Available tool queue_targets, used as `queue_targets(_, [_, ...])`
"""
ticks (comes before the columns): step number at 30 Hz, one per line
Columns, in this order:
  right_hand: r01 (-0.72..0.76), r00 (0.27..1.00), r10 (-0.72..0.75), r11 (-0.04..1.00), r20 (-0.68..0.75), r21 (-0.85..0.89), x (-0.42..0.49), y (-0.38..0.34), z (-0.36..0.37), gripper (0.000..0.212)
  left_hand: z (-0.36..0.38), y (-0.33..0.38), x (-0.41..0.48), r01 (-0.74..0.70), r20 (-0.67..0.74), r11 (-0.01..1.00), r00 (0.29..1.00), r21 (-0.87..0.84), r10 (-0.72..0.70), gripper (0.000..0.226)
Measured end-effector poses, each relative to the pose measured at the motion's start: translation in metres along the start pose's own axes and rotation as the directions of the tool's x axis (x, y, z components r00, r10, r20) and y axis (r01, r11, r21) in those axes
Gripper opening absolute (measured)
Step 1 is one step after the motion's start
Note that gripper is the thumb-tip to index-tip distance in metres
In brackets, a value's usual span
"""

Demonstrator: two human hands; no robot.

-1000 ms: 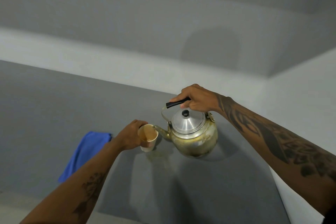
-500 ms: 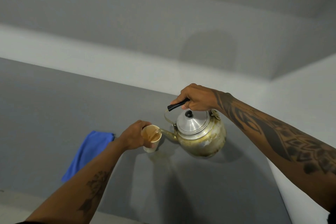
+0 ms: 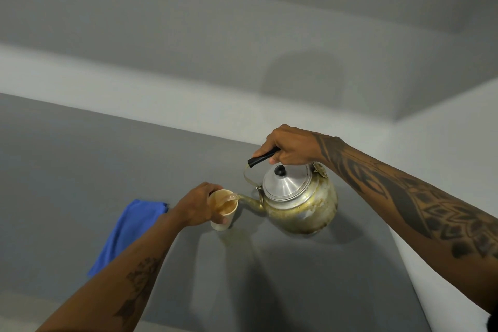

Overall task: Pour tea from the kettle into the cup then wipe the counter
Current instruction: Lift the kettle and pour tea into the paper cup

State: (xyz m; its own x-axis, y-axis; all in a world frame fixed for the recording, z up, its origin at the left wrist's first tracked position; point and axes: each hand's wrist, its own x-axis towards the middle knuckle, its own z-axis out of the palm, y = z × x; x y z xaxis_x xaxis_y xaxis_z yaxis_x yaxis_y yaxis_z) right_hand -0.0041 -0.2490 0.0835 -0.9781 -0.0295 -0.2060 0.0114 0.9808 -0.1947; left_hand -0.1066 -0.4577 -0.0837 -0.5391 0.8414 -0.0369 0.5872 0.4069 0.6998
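Observation:
A tarnished metal kettle (image 3: 299, 205) with a silver lid hangs tilted above the grey counter (image 3: 310, 286). My right hand (image 3: 289, 148) grips its black handle from above. Its spout reaches the rim of a small pale paper cup (image 3: 225, 210), and a thin stream of brown tea runs into the cup. My left hand (image 3: 195, 206) wraps around the cup from the left and holds it upright on or just above the counter. A wet tea stain (image 3: 237, 240) lies on the counter right of the cup's base. A folded blue cloth (image 3: 126, 234) lies flat to the left.
A pale wall ledge (image 3: 134, 94) runs along the back of the counter. A white wall (image 3: 442, 159) closes the right side. The counter's front edge (image 3: 16, 307) shows at the lower left.
The kettle has shifted slightly right and tipped further toward the cup. The tea level in the cup has risen. My left hand has kept hold of the cup.

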Motion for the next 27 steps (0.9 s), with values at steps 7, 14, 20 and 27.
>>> queue_targets(7, [0.009, 1.0, -0.009, 1.0, 0.001, 0.001, -0.0015, -0.0002, -0.0016, 0.039, -0.0012, 0.003, -0.0013, -0.022, 0.006, 1.0, 1.0, 0.004, 0.022, 0.058])
queue_targets(14, [-0.002, 1.0, 0.002, 1.0, 0.01, 0.001, -0.004, 0.0001, -0.0035, 0.04, 0.0, -0.0021, -0.0008, 0.008, 0.002, 1.0, 1.0, 0.013, -0.008, 0.063])
queue_targets(20, [0.016, 1.0, -0.016, 1.0, 0.005, -0.021, -0.0055, -0.0031, -0.0068, 0.039, -0.0007, 0.0017, -0.0005, -0.012, 0.009, 1.0, 1.0, 0.007, 0.012, 0.057])
queue_targets(27, [0.019, 1.0, -0.018, 0.999, 0.009, -0.038, -0.0058, -0.006, -0.0087, 0.04, 0.0002, -0.0029, 0.0007, 0.005, 0.002, 1.0, 1.0, 0.016, -0.005, 0.064])
